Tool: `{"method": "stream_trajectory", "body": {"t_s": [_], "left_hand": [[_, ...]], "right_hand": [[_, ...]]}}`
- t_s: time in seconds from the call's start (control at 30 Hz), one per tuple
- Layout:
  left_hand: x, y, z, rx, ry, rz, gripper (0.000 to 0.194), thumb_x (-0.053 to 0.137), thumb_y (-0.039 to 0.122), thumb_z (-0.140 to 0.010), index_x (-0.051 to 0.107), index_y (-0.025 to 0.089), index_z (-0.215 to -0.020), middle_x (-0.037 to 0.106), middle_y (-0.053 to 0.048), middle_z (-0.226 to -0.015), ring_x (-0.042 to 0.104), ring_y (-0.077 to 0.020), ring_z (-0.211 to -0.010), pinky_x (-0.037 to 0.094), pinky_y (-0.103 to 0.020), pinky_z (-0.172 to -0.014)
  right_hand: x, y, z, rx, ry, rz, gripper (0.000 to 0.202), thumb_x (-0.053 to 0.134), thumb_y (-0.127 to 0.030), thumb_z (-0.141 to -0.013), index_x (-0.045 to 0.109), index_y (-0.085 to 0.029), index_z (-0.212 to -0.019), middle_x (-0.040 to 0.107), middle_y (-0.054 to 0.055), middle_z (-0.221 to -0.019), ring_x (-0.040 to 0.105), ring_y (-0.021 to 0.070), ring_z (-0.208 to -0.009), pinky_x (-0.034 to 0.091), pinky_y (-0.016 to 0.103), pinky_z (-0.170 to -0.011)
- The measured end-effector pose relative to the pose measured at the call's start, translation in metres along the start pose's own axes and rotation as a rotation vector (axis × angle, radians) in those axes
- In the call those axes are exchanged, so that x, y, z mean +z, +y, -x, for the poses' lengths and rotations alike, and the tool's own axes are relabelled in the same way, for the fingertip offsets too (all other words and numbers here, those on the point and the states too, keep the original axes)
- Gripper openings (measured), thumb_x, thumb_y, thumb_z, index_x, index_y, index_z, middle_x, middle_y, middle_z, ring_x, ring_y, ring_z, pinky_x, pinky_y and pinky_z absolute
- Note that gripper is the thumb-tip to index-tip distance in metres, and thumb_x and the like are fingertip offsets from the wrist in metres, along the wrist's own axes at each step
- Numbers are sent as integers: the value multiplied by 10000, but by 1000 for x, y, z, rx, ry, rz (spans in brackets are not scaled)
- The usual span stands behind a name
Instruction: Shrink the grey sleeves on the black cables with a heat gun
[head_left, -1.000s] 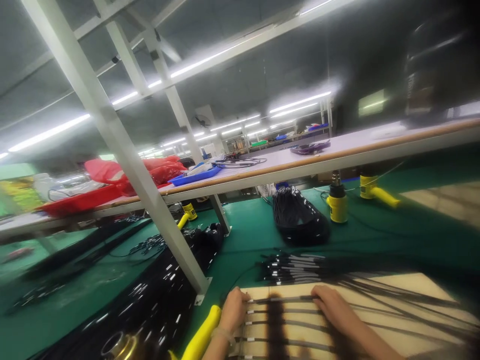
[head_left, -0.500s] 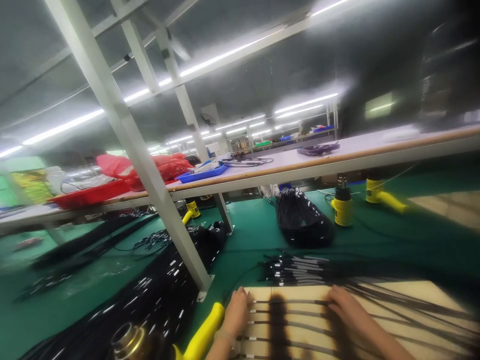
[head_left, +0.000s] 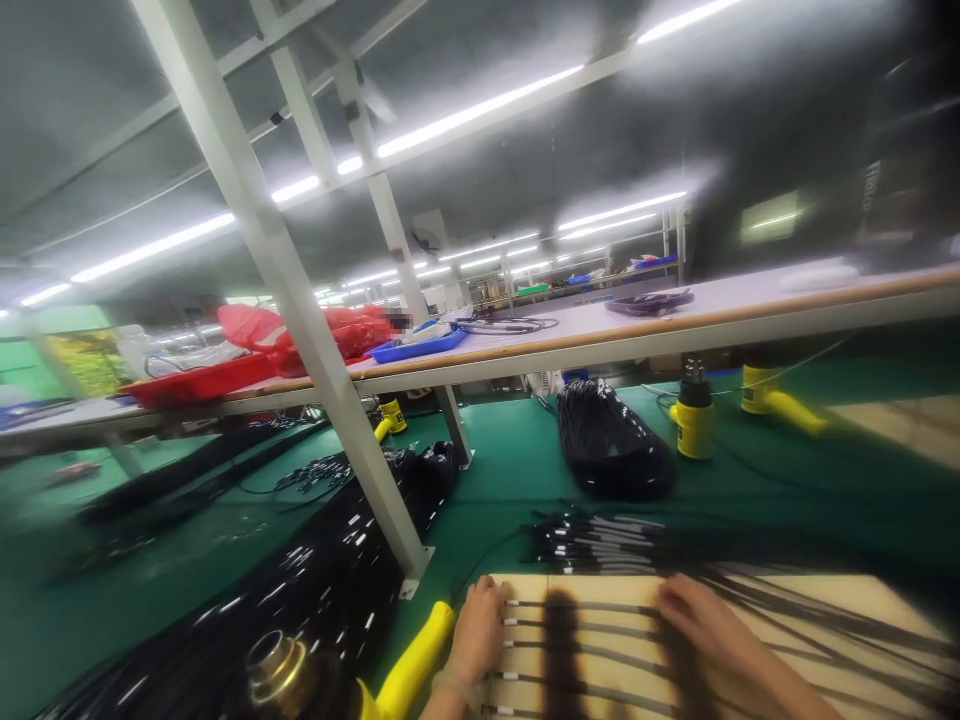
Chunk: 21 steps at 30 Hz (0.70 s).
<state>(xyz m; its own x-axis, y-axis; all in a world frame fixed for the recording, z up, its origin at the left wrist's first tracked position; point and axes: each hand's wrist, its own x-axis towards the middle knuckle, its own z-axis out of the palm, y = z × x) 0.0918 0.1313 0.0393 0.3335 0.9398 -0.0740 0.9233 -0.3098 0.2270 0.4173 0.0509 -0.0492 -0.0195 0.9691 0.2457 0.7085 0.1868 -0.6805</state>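
Several thin dark cables (head_left: 611,607) with white tips lie side by side across a pale board (head_left: 616,588) bearing dark scorch marks. At the board's left edge, my left hand (head_left: 480,628) has its fingers closed at the tip of the farthest cable. My right hand (head_left: 697,620) pinches the same cable farther right, its thumb hidden. A yellow-handled heat gun (head_left: 409,662) stands left of my left hand, its metal nozzle pointing up. Behind the board lies a bunch of dark cables (head_left: 600,540) with white and grey ends.
A slanting white post (head_left: 300,290) rises from the green bench (head_left: 510,440) at left. Long black cables (head_left: 315,590) spread beside it. A coiled cable bundle (head_left: 615,450) and yellow heat guns (head_left: 694,425) stand farther back, under a shelf (head_left: 570,335) with red and blue trays.
The view has shifted slightly, so everything sits a little farther right in the picture. Both hands keep nearly the same places at the cable and board.
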Motion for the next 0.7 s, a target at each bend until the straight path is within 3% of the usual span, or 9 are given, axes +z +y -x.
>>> {"method": "stream_trajectory", "body": {"t_s": [0.17,0.33,0.53,0.7], "left_hand": [[14,-15,10,-47,118,118,487,254,172,-822,364,98,-1291,424,-121,-1309,355,-203,-1221,251,-303,-1027],[25,-24,18,-184,175,591,583,326,383,-824,356,22,-1282,375,-138,-1355,313,-208,-1265,196,-314,-1071],[21,-24,29,-253,108,886,649,319,447,-835,255,29,-1328,240,-101,-1417,213,-171,-1304,121,-313,-1090],[19,-23,33,-277,122,995,589,324,454,-835,351,84,-1294,283,-76,-1399,255,-158,-1284,169,-290,-1080]], "right_hand": [[5,-4,-11,-9,20,15,206,410,-303,-803,557,-172,-866,574,79,-867,533,206,-820,391,308,-756],[17,-16,-22,13,-15,6,150,450,-278,-756,567,-199,-809,586,44,-838,533,193,-814,388,288,-736],[31,-22,-27,74,-34,31,127,496,-248,-666,581,-209,-751,602,24,-795,540,204,-796,376,292,-698],[31,-23,-25,86,-41,49,123,486,-219,-633,584,-221,-706,600,17,-791,542,200,-812,367,278,-699]]}}
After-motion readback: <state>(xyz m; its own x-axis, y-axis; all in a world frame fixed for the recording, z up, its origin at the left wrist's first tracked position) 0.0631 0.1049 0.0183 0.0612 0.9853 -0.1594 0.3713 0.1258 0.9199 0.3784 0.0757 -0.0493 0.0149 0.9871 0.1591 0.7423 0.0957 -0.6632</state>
